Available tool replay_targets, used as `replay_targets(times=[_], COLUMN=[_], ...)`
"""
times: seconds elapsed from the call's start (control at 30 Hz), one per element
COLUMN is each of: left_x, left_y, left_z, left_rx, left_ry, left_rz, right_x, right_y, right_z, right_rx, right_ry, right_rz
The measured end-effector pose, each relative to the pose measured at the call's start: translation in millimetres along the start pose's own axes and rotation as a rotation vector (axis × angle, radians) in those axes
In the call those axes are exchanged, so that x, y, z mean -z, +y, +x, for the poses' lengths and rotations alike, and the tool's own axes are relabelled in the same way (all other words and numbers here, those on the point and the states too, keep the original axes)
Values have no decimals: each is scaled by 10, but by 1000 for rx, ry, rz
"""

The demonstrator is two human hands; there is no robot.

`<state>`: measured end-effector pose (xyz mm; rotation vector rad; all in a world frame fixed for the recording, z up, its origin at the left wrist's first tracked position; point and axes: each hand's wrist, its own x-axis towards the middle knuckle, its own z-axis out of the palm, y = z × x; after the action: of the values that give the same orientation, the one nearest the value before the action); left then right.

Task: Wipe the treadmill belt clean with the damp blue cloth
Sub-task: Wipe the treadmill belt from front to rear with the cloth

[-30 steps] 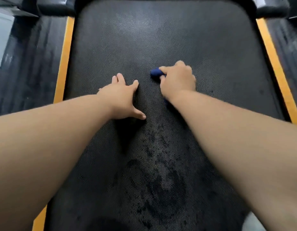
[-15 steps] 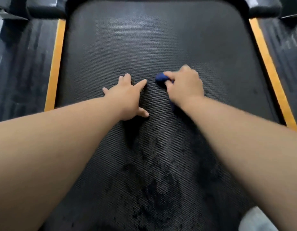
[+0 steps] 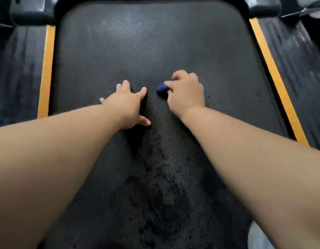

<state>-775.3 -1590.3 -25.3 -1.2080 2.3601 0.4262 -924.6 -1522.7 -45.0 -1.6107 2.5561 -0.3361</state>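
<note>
The black textured treadmill belt (image 3: 152, 47) fills the view, with dark damp patches near its lower middle. My right hand (image 3: 186, 92) grips a bunched blue cloth (image 3: 161, 88) and holds it down on the belt just right of centre; only the cloth's left end shows past my fingers. My left hand (image 3: 127, 106) rests flat on the belt to the left of the cloth, fingers spread, a small gap between it and the cloth.
Yellow stripes (image 3: 46, 69) (image 3: 274, 74) run along both sides of the belt, with black ribbed side rails (image 3: 17, 72) beyond them. Dark motor housing corners (image 3: 31, 11) sit at the belt's far end. A pale object (image 3: 258, 238) shows at the lower right.
Both hands slid slightly right in the view as the camera shifted. The right hand keeps its grip on the cloth and the left hand's fingers spread wider on the belt.
</note>
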Motion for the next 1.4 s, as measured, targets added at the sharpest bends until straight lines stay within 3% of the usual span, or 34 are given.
replay_targets(times=[0.1,0.3,0.4,0.53,0.67,0.83,0.97,1.17,1.4], left_x=[-14,56,56,12,123,-41,14,-18,52], left_y=[-19,57,179,284,227,420,508,519,563], left_z=[31,-19,1,19,2,33,99,108,108], left_rx=[-22,19,-105,-206,-191,-76,-55,-68,-38], left_ry=[1,-38,-8,-51,-32,18,-33,-61,-145], left_rz=[1,20,180,55,32,-35,-95,-90,-109], right_x=[16,55,38,18,75,139,135,74,275], right_y=[-50,351,331,198,391,641,649,563,717], right_z=[27,-758,-414,225,-69,-766,-313,386,-618], right_rx=[-86,55,4,-89,72,131,186,12,279], right_ry=[4,48,2,-31,-5,47,0,-83,-70], right_rz=[73,77,29,-25,-40,19,-92,-102,-44])
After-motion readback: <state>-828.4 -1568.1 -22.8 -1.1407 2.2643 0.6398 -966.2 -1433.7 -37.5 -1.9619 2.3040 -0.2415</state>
